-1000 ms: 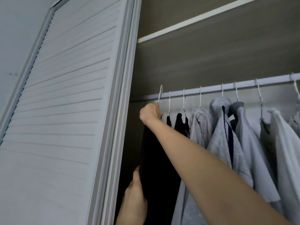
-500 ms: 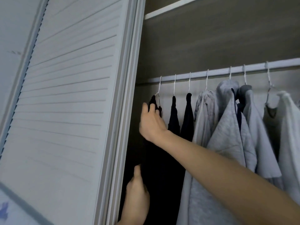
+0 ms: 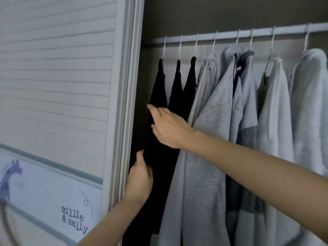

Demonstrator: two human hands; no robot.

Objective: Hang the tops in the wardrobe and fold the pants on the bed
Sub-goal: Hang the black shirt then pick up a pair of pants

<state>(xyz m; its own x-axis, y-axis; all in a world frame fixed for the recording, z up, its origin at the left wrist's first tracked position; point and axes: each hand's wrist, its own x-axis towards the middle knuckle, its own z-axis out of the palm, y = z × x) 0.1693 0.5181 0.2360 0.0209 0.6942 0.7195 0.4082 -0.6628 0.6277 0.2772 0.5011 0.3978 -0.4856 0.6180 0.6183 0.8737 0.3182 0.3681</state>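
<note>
Rail: a white rail (image 3: 230, 35) ran across the top of the wardrobe opening, carrying a row of white wire hangers (image 3: 180, 48).
Black top: the leftmost black top (image 3: 158, 96) hung from the first hanger at the left end of the rail, next to the door frame (image 3: 126, 103). Its fabric fell in a long dark drape down past both hands.
Neighbours: two more dark tops (image 3: 184, 89) hung just to its right, close together; beyond them hung several grey and pale tops (image 3: 218, 107), overlapping one another towards the right edge.
Right hand: the right hand (image 3: 168, 126) reached in from the lower right and lay against the black top about mid-height. Fingers were extended and loosely spread, index fingertip at the garment's left edge. No grasp seen; the hand only touched the cloth.
Left hand: the left hand (image 3: 140, 178) came up from below, thumb raised against the lower left edge of the black top. The fingers curled towards the fabric; whether they actually pinched it could not be told.
Door: a white louvred door (image 3: 58, 77) stood to the left; its lower panel bore a printed label reading "millie & sally" (image 3: 74, 221).
Pants: not in view.
</note>
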